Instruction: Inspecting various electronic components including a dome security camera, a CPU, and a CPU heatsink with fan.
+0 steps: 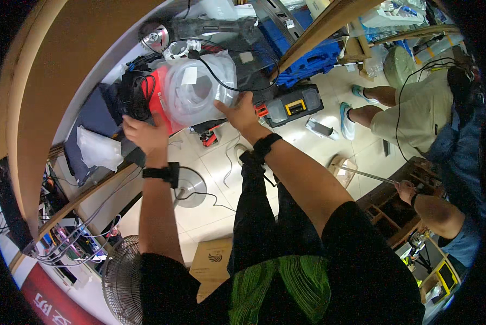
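A clear plastic-wrapped coil of pale tubing lies on a cluttered surface ahead of me, with a white label on top. My right hand grips its near right edge, thumb on the plastic and fingers at the side. My left hand has its thumb and fingers spread at the near edge of a black cable bundle. Its thumb reaches a red flat item that lies partly under the coil. A black cable loops over the plastic.
A circular saw blade sits at the back left. Right of the coil is a black toolbox with a yellow latch. A wire-guarded fan stands at lower left. Another person at right holds a thin rod.
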### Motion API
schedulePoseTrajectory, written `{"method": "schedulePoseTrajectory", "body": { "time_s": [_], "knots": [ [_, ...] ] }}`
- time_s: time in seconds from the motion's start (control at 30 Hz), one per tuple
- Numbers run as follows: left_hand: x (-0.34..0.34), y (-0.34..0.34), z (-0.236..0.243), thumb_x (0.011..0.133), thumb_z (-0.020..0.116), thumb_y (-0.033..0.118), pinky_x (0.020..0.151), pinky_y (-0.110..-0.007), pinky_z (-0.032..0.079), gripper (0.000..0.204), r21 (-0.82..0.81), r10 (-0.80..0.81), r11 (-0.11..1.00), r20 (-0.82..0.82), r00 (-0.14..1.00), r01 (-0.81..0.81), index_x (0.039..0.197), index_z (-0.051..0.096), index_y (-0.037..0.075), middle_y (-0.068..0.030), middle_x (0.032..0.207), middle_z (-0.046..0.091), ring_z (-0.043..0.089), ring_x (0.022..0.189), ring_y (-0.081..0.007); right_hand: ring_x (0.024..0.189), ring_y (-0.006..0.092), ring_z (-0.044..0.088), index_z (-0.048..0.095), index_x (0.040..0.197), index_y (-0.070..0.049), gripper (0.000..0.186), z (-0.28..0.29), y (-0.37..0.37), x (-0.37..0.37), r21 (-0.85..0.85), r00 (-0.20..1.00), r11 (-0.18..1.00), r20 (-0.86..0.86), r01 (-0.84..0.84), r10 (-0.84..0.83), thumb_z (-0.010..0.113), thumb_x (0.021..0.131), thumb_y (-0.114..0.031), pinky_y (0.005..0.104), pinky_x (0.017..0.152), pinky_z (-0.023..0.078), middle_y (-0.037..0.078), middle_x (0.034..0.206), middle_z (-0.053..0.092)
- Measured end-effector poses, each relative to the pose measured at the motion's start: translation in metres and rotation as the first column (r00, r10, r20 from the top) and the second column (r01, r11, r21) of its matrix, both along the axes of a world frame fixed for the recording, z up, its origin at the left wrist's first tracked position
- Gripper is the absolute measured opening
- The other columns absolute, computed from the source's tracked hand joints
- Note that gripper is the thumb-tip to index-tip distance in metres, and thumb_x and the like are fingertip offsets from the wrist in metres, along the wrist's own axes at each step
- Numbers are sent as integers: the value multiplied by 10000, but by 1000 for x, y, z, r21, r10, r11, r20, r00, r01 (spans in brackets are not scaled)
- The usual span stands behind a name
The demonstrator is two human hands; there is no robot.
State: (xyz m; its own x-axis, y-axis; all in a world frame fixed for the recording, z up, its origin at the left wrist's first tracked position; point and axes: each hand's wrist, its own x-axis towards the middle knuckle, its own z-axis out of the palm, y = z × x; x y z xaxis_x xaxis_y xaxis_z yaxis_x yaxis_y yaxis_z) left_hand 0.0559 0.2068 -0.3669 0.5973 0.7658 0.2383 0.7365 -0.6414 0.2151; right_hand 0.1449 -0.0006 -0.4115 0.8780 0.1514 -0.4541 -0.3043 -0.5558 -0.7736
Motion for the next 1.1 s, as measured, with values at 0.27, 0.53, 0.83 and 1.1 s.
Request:
{"method": "schedulePoseTrajectory", "body": {
  "time_s": [0.27,0.53,0.83,1.1],
  "knots": [
    [-5,-70,-16,805,646,251,959,-484,358,639,-167,-356,914,104,929,369,1273,365,-81,-238,1201,472,464,1077,-407,916,247,582,461,1081,40,497,-41,-8,29,493,885,741,-169,456,-433,650,843,-353,331,806,457,180,999,607],
    [42,-50,-18,782,718,186,844,-329,451,567,-941,311,264,292,904,213,1218,456,-65,-140,1090,598,582,969,-221,996,234,572,407,1216,49,493,-47,-27,38,422,967,870,-131,254,-219,654,844,-160,368,847,477,156,1084,594],
    [-44,-64,67,780,719,108,888,-309,449,555,-890,142,269,414,899,368,1254,453,-3,-112,1142,576,560,1018,-193,1017,190,566,460,1233,10,450,30,-30,-18,819,919,558,-314,135,237,651,836,-81,333,902,455,104,1129,586],
    [-153,-139,98,770,718,89,960,-359,406,645,-794,46,427,498,866,433,1302,362,8,-149,1209,518,493,1137,-226,1117,179,500,330,1315,-30,526,80,-92,-94,747,877,658,-250,-95,410,609,870,-49,340,950,431,93,1224,515]
  ]
}}
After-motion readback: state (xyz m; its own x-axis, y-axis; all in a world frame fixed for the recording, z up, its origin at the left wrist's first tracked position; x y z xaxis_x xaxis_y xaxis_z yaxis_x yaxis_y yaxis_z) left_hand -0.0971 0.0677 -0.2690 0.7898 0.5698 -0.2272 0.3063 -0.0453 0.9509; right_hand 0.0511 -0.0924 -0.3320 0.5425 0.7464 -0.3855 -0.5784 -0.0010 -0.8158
